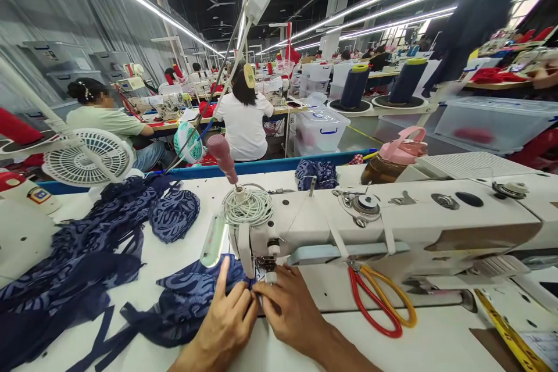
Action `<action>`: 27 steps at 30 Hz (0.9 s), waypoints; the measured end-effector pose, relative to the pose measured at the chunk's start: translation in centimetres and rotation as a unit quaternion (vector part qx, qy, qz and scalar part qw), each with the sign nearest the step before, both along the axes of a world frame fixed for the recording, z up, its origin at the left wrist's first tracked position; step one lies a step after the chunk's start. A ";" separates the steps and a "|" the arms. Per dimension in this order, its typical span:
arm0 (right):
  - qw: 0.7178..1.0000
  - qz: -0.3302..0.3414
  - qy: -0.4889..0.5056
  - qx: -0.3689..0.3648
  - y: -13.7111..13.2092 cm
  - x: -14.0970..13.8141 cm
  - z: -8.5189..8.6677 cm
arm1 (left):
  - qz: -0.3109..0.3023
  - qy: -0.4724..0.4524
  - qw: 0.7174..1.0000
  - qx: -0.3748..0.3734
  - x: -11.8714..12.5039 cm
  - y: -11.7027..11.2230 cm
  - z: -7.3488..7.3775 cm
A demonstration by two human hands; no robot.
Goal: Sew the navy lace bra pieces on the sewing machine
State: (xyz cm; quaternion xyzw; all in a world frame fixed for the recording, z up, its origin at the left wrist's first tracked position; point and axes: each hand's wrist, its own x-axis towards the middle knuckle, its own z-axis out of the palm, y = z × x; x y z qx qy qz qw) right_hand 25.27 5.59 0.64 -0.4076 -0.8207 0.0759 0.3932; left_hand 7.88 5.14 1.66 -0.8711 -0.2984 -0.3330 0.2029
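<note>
Navy patterned fabric lies under the needle area of a white sewing machine. My left hand presses on this piece just left of the presser foot, index finger stretched forward and the other fingers curled in at the cloth. Close against the foot, my right hand has its fingers bent together at the fabric's edge; the fingertips are partly hidden by the machine head. Both hands nearly touch each other. A small lit lamp glows beside the needle.
Scissors with red and yellow handles hang at the machine's front. More navy fabric is heaped left, with a round patterned piece beside it. A pink-lidded bottle and a white fan stand behind. Two people sit at machines ahead.
</note>
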 end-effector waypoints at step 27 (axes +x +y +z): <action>0.993 -0.061 -0.058 0.085 0.6 0.1 -0.3 | 0.060 -0.098 0.935 -0.336 -3.5 0.5 0.1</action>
